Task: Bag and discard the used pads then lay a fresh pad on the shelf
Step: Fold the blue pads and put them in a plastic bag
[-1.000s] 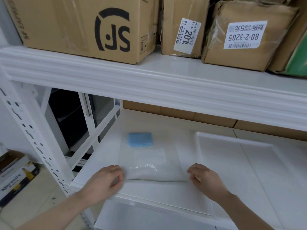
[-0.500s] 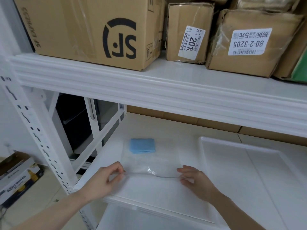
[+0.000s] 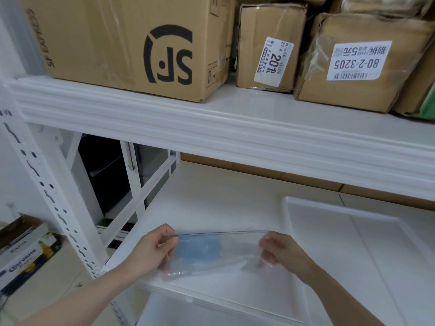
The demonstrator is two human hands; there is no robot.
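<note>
A clear plastic bag [image 3: 226, 250] hangs lifted just above the front of the lower white shelf [image 3: 223, 196]. My left hand [image 3: 150, 250] pinches its top left corner and my right hand [image 3: 280, 251] pinches its top right corner, stretching the top edge taut between them. A folded blue pad [image 3: 199, 251] shows through the bag, blurred by the plastic; I cannot tell whether it lies inside the bag or behind it on the shelf.
A shallow white tray [image 3: 353, 231] sits on the shelf's right half. Cardboard boxes [image 3: 131, 43] fill the upper shelf. The perforated white upright [image 3: 47, 196] stands at left, with a Corona carton [image 3: 26, 255] on the floor beyond it.
Both hands took hold of the bag's near edge and raised it off the shelf. The blue pad, seen further back before, now shows through the lifted bag between my hands.
</note>
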